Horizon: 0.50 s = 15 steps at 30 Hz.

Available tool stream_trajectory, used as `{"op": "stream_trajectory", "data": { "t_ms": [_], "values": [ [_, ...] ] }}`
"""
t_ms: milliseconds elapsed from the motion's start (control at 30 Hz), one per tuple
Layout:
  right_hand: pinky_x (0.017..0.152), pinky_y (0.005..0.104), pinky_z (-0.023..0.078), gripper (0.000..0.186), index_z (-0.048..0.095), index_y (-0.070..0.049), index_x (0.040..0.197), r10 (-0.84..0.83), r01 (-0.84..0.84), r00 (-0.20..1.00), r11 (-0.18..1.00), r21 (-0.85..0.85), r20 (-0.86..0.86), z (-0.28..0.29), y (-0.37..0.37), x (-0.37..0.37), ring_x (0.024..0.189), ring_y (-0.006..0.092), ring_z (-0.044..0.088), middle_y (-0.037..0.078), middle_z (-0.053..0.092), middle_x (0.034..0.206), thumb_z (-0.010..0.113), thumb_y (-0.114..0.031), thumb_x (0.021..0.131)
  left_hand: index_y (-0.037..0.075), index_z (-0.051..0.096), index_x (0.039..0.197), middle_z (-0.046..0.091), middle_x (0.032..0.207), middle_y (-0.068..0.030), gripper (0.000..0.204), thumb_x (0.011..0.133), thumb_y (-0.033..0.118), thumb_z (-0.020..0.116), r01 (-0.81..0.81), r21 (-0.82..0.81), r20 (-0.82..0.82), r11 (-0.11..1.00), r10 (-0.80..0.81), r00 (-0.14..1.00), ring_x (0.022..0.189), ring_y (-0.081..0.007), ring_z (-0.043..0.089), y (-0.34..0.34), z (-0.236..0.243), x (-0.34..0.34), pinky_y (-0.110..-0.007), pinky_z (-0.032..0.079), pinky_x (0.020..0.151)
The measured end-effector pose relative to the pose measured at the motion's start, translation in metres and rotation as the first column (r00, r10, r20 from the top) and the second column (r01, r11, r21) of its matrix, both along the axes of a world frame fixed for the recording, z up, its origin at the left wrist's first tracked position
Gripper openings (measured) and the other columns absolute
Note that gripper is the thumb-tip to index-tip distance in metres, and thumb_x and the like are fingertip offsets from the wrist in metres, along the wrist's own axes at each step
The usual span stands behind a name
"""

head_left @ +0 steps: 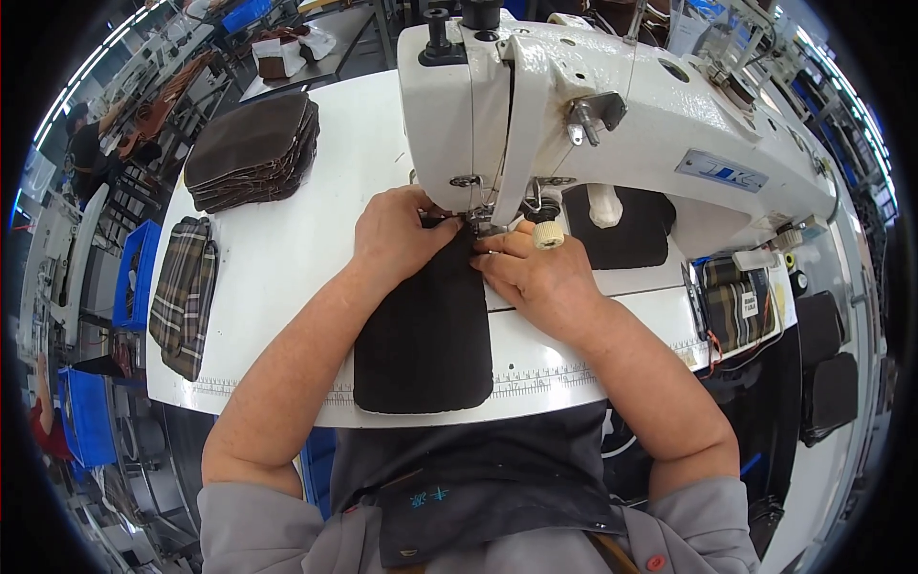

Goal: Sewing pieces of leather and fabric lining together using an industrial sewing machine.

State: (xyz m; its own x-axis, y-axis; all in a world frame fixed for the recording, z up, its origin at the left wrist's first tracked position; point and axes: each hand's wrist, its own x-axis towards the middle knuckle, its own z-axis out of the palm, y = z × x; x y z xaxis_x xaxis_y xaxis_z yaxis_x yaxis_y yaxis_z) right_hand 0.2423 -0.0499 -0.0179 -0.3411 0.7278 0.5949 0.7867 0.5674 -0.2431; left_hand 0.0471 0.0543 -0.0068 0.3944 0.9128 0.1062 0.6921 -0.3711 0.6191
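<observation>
A long dark panel (426, 335) with rounded corners lies on the white sewing table, its far end under the needle area of a white sewing machine (612, 105). At its far left edge my left hand (397, 234) is closed, thumb and forefinger pinching the panel beside the presser foot (483, 222). My right hand (545, 273) is on the other side, its bent fingers closed on the panel's right edge near the foot. The machine head partly hides the fingertips of both hands. Another dark panel (626, 239) lies under the machine arm to the right.
A stack of dark brown pieces (253, 153) stands at the back left, with folded plaid cloth (185, 297) nearer. A plaid piece (736, 301) and cords lie at the right. A ruler strip (535, 383) runs along the table's front. Blue bins (86, 416) stand left.
</observation>
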Motion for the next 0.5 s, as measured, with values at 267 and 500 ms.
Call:
{"op": "stream_trajectory", "data": {
  "t_ms": [267, 500],
  "values": [
    [0.073, 0.0377, 0.059, 0.009, 0.080, -0.010, 0.091, -0.025, 0.025, 0.999, 0.999, 0.027, 0.023, -0.005, -0.003, 0.000, 0.092, 0.0236, 0.071, 0.001, 0.077, 0.099, 0.076, -0.014, 0.083, 0.010, 0.080, 0.102, 0.080, 0.095, -0.0062, 0.027, 0.083, 0.030, 0.081, -0.015, 0.058, -0.046, 0.998, 0.018, 0.999, 0.082, -0.0259, 0.075, -0.005, 0.004, 0.003, -0.039, 0.059, 0.075],
    [0.079, 0.0384, 0.058, 0.015, 0.079, -0.011, 0.100, -0.018, 0.018, 1.000, 1.000, -0.009, 0.011, -0.003, -0.014, 0.004, 0.095, 0.0241, 0.071, 0.002, 0.075, 0.112, 0.075, -0.013, 0.086, 0.009, 0.078, 0.099, 0.076, 0.095, -0.0075, 0.018, 0.085, 0.020, 0.080, 0.096, 0.418, -0.213, 0.903, -0.006, 0.977, 0.086, -0.0291, 0.071, -0.012, 0.004, -0.022, -0.042, 0.053, 0.078]
  ]
}}
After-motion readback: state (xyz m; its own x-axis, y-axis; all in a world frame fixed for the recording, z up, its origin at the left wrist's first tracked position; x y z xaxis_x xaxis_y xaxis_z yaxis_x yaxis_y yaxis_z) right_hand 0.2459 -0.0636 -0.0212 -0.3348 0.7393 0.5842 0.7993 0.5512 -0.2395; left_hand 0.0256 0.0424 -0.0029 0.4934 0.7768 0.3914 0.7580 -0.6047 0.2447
